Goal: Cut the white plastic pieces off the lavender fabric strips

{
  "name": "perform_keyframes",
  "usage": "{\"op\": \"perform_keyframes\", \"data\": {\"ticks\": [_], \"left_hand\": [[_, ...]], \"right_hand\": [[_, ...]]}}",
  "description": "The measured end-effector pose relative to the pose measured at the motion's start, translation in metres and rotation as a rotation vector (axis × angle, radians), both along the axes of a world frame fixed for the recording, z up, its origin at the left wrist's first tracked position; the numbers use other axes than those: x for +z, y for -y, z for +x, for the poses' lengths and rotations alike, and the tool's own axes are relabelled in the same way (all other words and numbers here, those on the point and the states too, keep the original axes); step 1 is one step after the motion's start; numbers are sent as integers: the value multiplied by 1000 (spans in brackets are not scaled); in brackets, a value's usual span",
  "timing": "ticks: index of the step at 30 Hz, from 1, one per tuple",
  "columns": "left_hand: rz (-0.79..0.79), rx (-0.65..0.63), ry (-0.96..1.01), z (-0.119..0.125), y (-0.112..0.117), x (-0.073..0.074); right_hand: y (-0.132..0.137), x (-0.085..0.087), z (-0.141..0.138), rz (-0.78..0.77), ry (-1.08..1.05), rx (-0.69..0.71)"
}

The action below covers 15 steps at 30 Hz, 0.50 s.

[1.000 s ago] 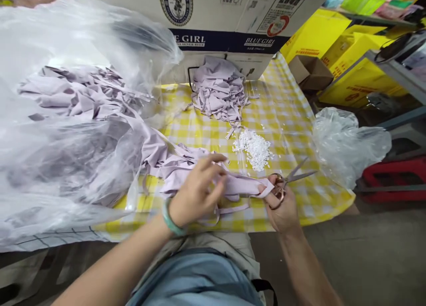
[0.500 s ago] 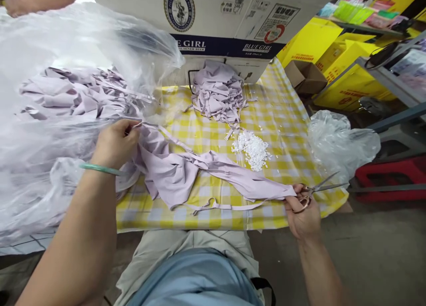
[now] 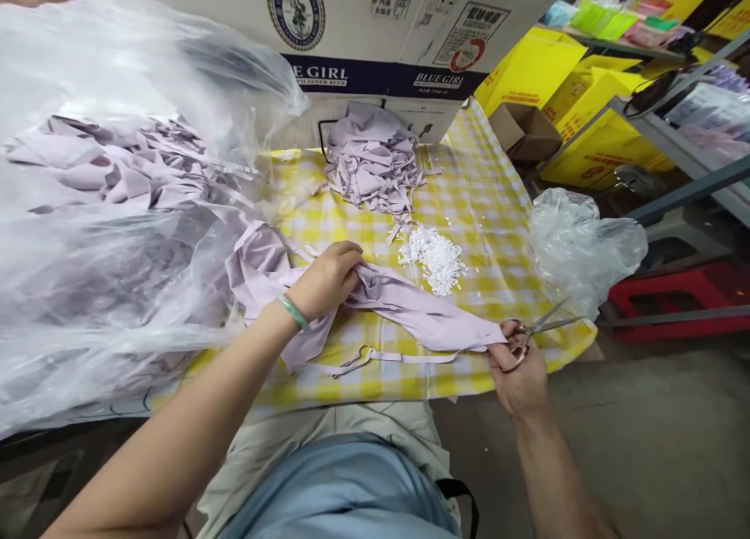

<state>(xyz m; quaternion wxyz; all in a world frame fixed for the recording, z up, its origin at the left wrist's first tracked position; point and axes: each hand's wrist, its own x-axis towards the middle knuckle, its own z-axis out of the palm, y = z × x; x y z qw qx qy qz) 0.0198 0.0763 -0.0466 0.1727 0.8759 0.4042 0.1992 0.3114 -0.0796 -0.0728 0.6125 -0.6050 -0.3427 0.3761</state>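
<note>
A pale lilac bra (image 3: 433, 320) with thin straps lies stretched across the table in front of me. My left hand (image 3: 328, 277), a green bangle at its wrist, is closed on the bra near its middle; its fingertips are partly hidden. In my right hand (image 3: 519, 367) are the bra's right end, pinched between the fingers, and a pair of scissors (image 3: 527, 334). The scissor blades stand apart and point right, away from the cloth. A strap (image 3: 404, 357) with a ring and slider hangs loose along the near side.
A clear plastic bag (image 3: 134, 289) full of lilac garments covers the left. Behind are a lilac garment pile (image 3: 375, 160), a heap of small white pieces (image 3: 433, 258) and a beer carton (image 3: 375, 39). A crumpled plastic bag (image 3: 586, 242) and metal shelf (image 3: 691, 195) are at right.
My left hand has let go of the bra's left part by the bag and moved right to its middle. My right hand keeps the bra's end and the scissors. The view has shifted slightly.
</note>
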Motion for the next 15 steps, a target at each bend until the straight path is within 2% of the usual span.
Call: {"op": "perform_keyframes", "data": {"ticks": [5,10,15], "left_hand": [[-105,-71,-41,22,12,3],[-136,-31,-60,40,17,-1],[-78,32,-20,26,45,13]], "right_hand": [[-3,2,-13,-53,160,290],[-31,20,-42,154,221,295],[-79,15,-79,57,402,386]]}}
